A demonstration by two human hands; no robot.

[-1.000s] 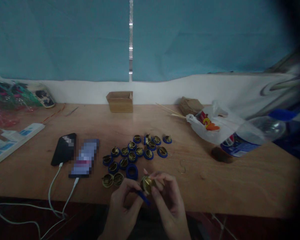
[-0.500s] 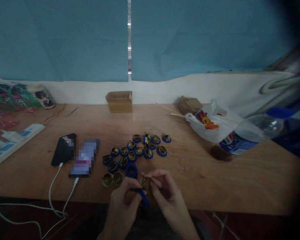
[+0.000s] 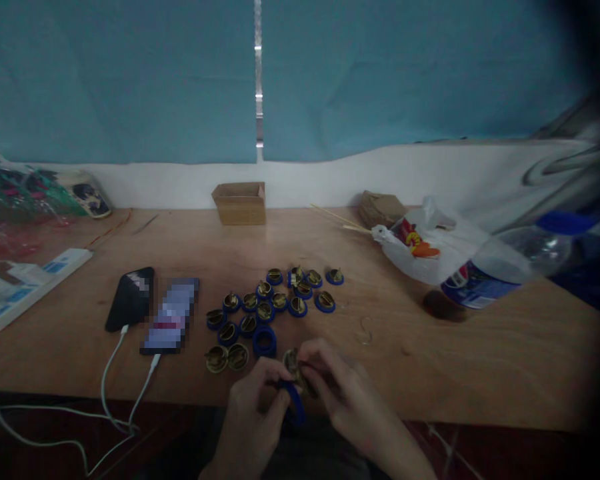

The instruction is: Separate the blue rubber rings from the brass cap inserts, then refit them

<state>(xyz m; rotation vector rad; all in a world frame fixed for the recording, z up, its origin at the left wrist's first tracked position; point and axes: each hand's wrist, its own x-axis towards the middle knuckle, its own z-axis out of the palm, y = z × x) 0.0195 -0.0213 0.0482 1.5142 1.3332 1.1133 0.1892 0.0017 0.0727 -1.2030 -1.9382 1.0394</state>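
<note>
Low at the table's front edge, my left hand (image 3: 254, 408) pinches a blue ring (image 3: 296, 405) between thumb and fingertips. Close beside it, the fingers of my right hand (image 3: 347, 392) are closed on a round brass-coloured metal piece (image 3: 307, 381), mostly hidden by them. A similar brass-coloured piece shows just behind the fingertips; I cannot tell whether it is touched. Ahead lie several brass-coloured discs seated in blue rings (image 3: 265, 311), each with a raised bar across it. Two bare brass-coloured discs (image 3: 237, 357) and some loose blue rings (image 3: 265, 341) sit left of my hands.
Two phones (image 3: 130, 300) on white cables and a power strip (image 3: 40, 287) occupy the left. At the back stand a small open cardboard box (image 3: 241, 203) and a crumpled brown package (image 3: 380, 209). A plastic bag (image 3: 405, 257) and a tilted drink bottle (image 3: 485, 277) lie right.
My right hand has turned slightly and shifted right, its forearm swinging outward. The left hand has moved a little right with the blue ring.
</note>
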